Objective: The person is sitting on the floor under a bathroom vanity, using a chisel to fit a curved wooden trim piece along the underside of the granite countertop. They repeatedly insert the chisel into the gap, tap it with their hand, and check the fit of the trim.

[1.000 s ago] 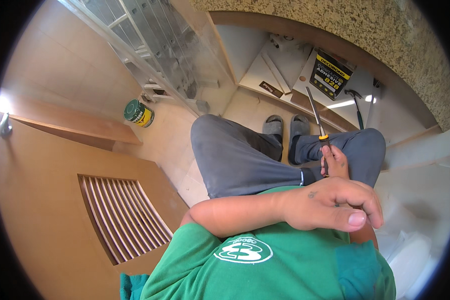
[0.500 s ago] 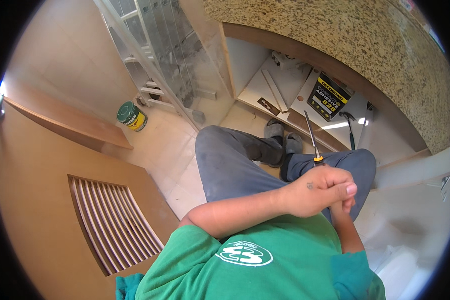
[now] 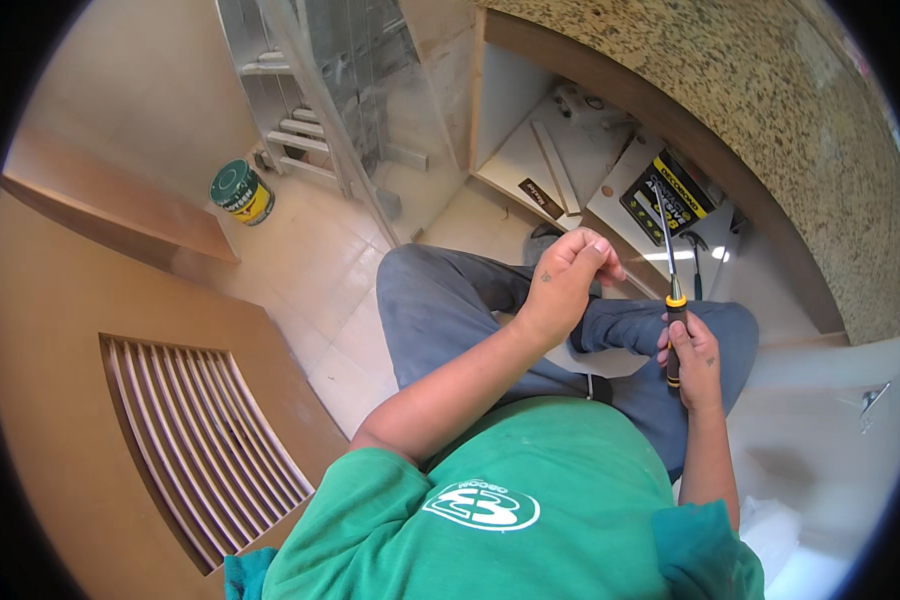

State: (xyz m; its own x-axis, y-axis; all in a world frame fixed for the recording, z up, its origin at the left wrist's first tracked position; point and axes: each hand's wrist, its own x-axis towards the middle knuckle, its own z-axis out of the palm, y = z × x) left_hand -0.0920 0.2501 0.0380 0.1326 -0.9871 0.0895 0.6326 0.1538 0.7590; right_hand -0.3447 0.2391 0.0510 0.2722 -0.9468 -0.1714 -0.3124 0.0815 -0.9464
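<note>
Just right of and below the left hand (image 3: 568,288), gripped by the handle in the right hand (image 3: 694,362): long-bladed tool (image 3: 677,300), black and yellow at the grip, pointing away from the body. Tip too fine to make out. Hands apart. On the left, fingers curled in beside the thumb; cannot tell if pinching anything small. On the right, wrapped round the handle, thumb laid along it. Beyond the right hand, partly behind the blade in view: black-and-yellow can (image 3: 682,200); cannot tell if touched by the tip. Just ahead of the right hand: hammer (image 3: 697,270). Ahead of the left hand: wood strip (image 3: 556,168) on cabinet floor (image 3: 515,150). Under both: grey trousers (image 3: 450,300), knees bent.

Risks, as judged: could nick left fingers if swung leftward, with bare skin so near the blade. Could poke a thigh if dropped, being held over the lap. Could scrape the can or catch the hammer if pushed forward carelessly. Could knock the stone countertop (image 3: 730,110) if raised fast, from overhang beyond the right hand. Could twist in the palm from slack thumb pressure.
</note>
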